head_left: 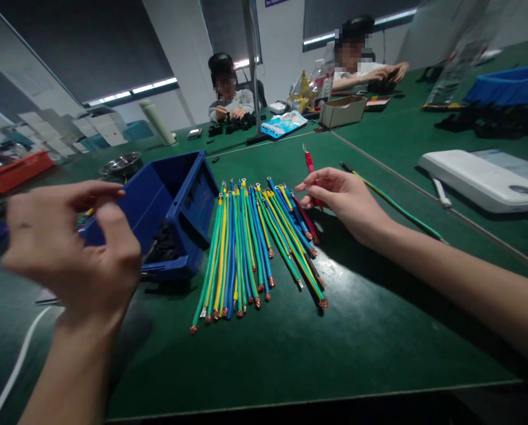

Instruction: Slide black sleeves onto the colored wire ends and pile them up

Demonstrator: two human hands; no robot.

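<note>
Several short cables (250, 242) in green, yellow and blue, with copper lugs at their ends, lie side by side on the green table (290, 348). My right hand (339, 198) rests at their far right end, fingers curled in a pinch around a red cable (309, 168) that sticks up past them. A long green-yellow wire (401, 209) runs out behind that hand. My left hand (73, 248) is raised in front of a tilted blue bin (175, 200), thumb and fingers bent towards each other; what it holds, if anything, is hidden.
The blue bin holds dark parts. A white device (476, 180) lies at the right, a blue tray (507, 85) behind it. An orange tray (16, 171) and metal bowl (121, 162) sit far left. Two people work at the far end beside a cardboard box (342, 111).
</note>
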